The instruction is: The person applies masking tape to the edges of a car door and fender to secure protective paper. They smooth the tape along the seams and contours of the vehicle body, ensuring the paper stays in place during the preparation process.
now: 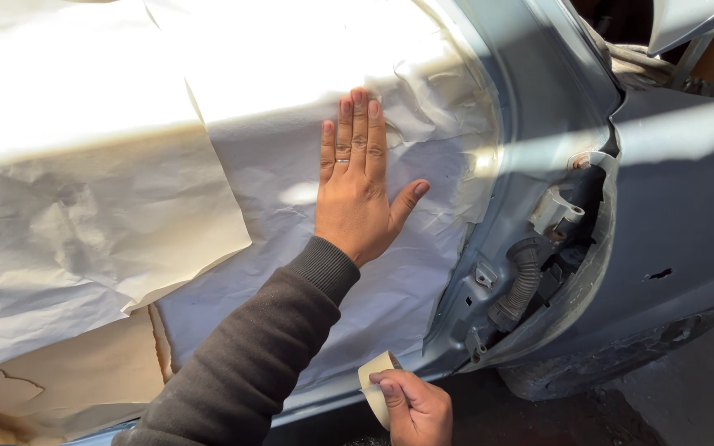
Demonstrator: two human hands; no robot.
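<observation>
The left hand is laid flat and open, fingers together and pointing upward, against the white masking paper that is spread over the side of a pale blue car body; a ring is worn on one of its fingers, and the arm is covered by a dark grey sleeve with a ribbed cuff. The sheet under the palm is creased and is overlapped on its left edge by a second, larger crumpled sheet, beneath which a strip of tan paper is seen near the lower left corner. The right hand is held low in the view, just below the bottom edge of the papered panel, and is closed around a roll of beige masking tape, which is pinched between thumb and fingers with its rim turned upward. To the right of the paper, the bare door jamb is exposed, and a ribbed black hose together with a pale plastic fitting is visible in the open gap beside the neighbouring blue-grey panel. A tyre is partly seen beneath that panel, resting on dark ground. Bands of sunlight and shadow are cast across the paper and the bodywork.
</observation>
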